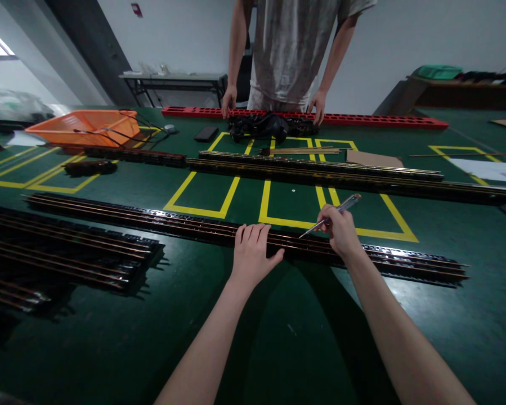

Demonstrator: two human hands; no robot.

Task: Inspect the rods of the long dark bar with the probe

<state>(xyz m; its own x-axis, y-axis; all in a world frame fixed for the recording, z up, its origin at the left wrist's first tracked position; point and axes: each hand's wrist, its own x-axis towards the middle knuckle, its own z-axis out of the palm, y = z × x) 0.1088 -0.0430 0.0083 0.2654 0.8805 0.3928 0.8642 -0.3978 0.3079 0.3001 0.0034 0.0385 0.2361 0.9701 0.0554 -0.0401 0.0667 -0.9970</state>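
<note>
A long black rail strip (185,226) with thin copper-coloured rods along it lies across the green table in front of me. My left hand (255,253) rests on the strip near its middle, fingers apart and stretched over it, holding nothing. To its right, my right hand (339,228) is closed around a slim silver pen-like tool (349,203). The tool tilts down to the left, and its tip is at the strip's upper surface, a little right of my left hand.
More black strips (67,247) are stacked at the left. Further back lie another long strip (341,175), an orange basket (88,126), a phone-like black slab (206,134) and cardboard (374,159). Opposite, a person's hands touch black parts (259,127) beside a red rail (383,120).
</note>
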